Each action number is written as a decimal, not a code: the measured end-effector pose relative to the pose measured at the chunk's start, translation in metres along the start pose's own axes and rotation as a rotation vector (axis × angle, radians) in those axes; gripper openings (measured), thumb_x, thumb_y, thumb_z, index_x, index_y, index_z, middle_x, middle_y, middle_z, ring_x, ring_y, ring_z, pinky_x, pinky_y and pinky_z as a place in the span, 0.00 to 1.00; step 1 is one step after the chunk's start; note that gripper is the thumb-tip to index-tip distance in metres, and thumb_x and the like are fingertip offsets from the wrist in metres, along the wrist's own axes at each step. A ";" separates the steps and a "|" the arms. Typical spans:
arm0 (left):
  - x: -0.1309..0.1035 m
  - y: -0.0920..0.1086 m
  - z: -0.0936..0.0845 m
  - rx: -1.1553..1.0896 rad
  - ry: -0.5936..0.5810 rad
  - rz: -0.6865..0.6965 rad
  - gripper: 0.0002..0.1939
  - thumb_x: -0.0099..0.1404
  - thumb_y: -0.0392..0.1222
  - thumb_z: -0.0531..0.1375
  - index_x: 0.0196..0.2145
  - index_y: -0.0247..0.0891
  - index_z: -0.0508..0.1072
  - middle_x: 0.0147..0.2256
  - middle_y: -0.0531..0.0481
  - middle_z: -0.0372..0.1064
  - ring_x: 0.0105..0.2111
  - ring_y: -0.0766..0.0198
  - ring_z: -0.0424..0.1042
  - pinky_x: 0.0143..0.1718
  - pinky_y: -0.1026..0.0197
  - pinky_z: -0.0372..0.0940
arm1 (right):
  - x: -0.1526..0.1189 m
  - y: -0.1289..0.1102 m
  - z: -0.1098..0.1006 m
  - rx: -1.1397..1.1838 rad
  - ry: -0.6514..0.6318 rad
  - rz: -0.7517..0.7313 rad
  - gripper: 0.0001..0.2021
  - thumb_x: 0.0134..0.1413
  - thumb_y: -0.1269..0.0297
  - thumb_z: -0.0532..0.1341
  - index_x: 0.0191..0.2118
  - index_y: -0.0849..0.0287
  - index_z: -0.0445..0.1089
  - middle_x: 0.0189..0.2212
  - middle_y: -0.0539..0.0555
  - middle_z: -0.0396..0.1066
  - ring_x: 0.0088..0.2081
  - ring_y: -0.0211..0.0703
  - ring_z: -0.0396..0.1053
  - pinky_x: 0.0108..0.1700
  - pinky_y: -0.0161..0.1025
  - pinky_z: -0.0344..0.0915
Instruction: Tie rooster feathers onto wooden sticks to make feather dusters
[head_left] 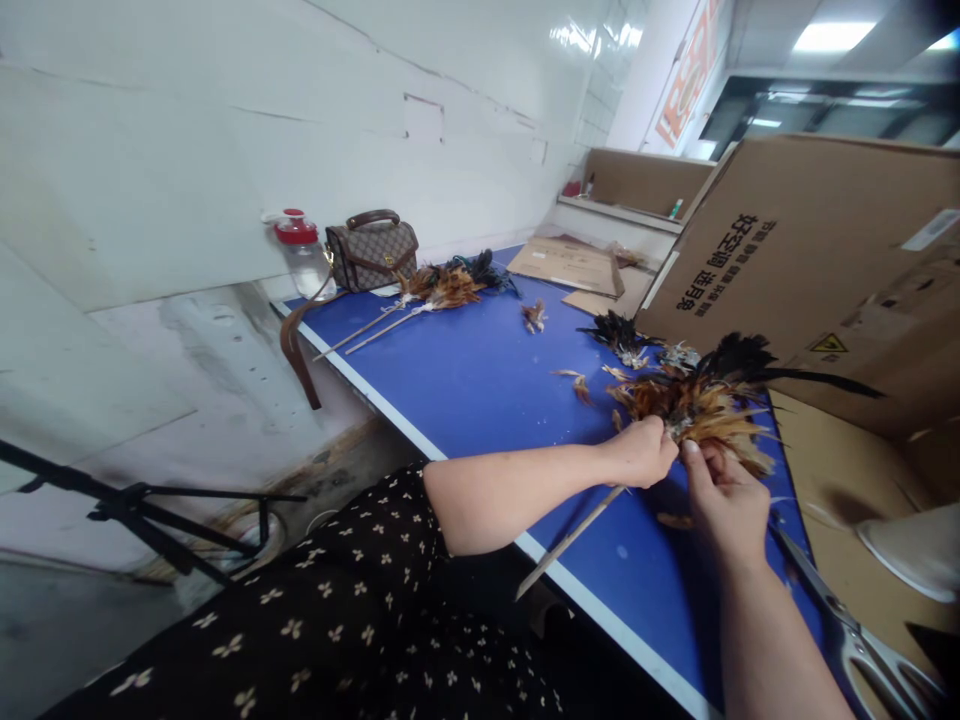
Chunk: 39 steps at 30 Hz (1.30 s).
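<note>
A feather bunch point(712, 400) in brown, tan and black sits on a thin wooden stick point(570, 543), whose lower end juts past the table's near edge. My left hand point(643, 452) is closed round the base of the bunch, where the feathers meet the stick. Close beside it, my right hand point(724, 490) pinches at the lower feathers with thumb and fingers. Behind the bunch lie loose black feathers point(619, 335) and small brown feathers point(581, 388). Scissors point(844, 620) rest to the right of my right forearm.
Two finished-looking feather sticks point(450, 288) lie at the back left of the blue table point(450, 385), near a brown handbag point(373, 250) and a red-lidded bottle point(304, 255). Flat cardboard point(566, 262) lies at the back. A large cardboard box point(817, 250) stands right. A black tripod point(150, 510) is left.
</note>
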<state>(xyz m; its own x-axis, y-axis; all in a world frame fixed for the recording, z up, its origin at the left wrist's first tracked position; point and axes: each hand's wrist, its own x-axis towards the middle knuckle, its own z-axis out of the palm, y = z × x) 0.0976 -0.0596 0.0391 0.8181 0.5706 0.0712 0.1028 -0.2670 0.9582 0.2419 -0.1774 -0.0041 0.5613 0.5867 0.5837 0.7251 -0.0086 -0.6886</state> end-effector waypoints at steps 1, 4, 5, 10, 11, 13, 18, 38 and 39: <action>0.000 0.000 0.000 -0.009 0.006 -0.001 0.09 0.80 0.42 0.59 0.38 0.42 0.66 0.28 0.51 0.71 0.27 0.64 0.71 0.31 0.65 0.66 | -0.001 -0.001 0.001 0.007 0.000 0.015 0.28 0.70 0.34 0.68 0.34 0.56 0.79 0.26 0.52 0.76 0.28 0.42 0.69 0.32 0.39 0.68; 0.000 0.000 0.001 -0.052 -0.004 -0.007 0.10 0.80 0.41 0.58 0.37 0.43 0.63 0.28 0.54 0.70 0.24 0.67 0.68 0.28 0.66 0.63 | -0.001 -0.002 0.002 0.015 0.007 0.050 0.28 0.68 0.32 0.68 0.36 0.57 0.81 0.26 0.52 0.75 0.27 0.42 0.67 0.31 0.39 0.66; 0.000 0.000 0.001 -0.067 -0.015 -0.012 0.11 0.81 0.40 0.57 0.37 0.43 0.62 0.29 0.54 0.70 0.23 0.68 0.67 0.27 0.66 0.62 | -0.001 -0.002 0.002 0.016 0.008 0.055 0.29 0.68 0.32 0.68 0.36 0.57 0.81 0.26 0.52 0.75 0.27 0.42 0.67 0.31 0.39 0.66; 0.005 -0.005 0.001 -0.183 -0.072 -0.057 0.10 0.82 0.41 0.55 0.38 0.43 0.62 0.30 0.57 0.70 0.20 0.71 0.67 0.23 0.68 0.62 | -0.001 0.000 0.001 0.009 0.006 0.061 0.30 0.68 0.29 0.66 0.35 0.55 0.78 0.29 0.52 0.76 0.32 0.44 0.70 0.40 0.41 0.68; 0.006 -0.006 0.002 -0.217 -0.083 -0.074 0.10 0.82 0.41 0.56 0.38 0.43 0.62 0.29 0.57 0.70 0.20 0.71 0.67 0.24 0.68 0.63 | -0.001 -0.001 0.000 0.005 0.014 0.064 0.30 0.68 0.29 0.66 0.34 0.55 0.77 0.28 0.50 0.74 0.31 0.43 0.68 0.39 0.41 0.67; 0.009 -0.007 0.003 -0.285 -0.110 -0.109 0.11 0.82 0.42 0.58 0.38 0.42 0.62 0.28 0.58 0.68 0.21 0.71 0.67 0.25 0.69 0.64 | -0.002 -0.003 -0.001 0.002 0.029 0.075 0.30 0.69 0.30 0.66 0.32 0.55 0.76 0.25 0.49 0.70 0.29 0.41 0.64 0.35 0.40 0.64; 0.011 -0.003 0.000 -0.422 -0.181 -0.132 0.13 0.82 0.40 0.58 0.37 0.43 0.61 0.24 0.61 0.61 0.19 0.72 0.63 0.23 0.70 0.60 | -0.003 -0.006 -0.002 0.005 0.041 0.089 0.29 0.67 0.31 0.69 0.32 0.55 0.77 0.24 0.48 0.69 0.26 0.40 0.60 0.31 0.40 0.59; 0.012 0.000 -0.001 -0.539 -0.107 -0.279 0.10 0.81 0.35 0.54 0.38 0.40 0.64 0.25 0.58 0.65 0.20 0.67 0.72 0.22 0.69 0.65 | -0.005 -0.008 0.008 0.085 0.036 0.104 0.31 0.58 0.30 0.74 0.42 0.58 0.85 0.24 0.51 0.75 0.22 0.39 0.63 0.23 0.37 0.60; 0.013 0.000 -0.001 -0.553 -0.101 -0.291 0.10 0.80 0.34 0.55 0.37 0.40 0.64 0.25 0.58 0.64 0.20 0.69 0.69 0.21 0.71 0.62 | -0.005 -0.009 0.008 0.079 0.039 0.103 0.31 0.58 0.30 0.74 0.42 0.58 0.85 0.23 0.51 0.74 0.22 0.38 0.62 0.22 0.37 0.59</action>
<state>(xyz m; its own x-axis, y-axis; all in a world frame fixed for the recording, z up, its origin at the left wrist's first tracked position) 0.1075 -0.0518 0.0405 0.8531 0.4756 -0.2147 0.0437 0.3449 0.9376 0.2294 -0.1740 -0.0044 0.6470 0.5542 0.5236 0.6304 -0.0026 -0.7762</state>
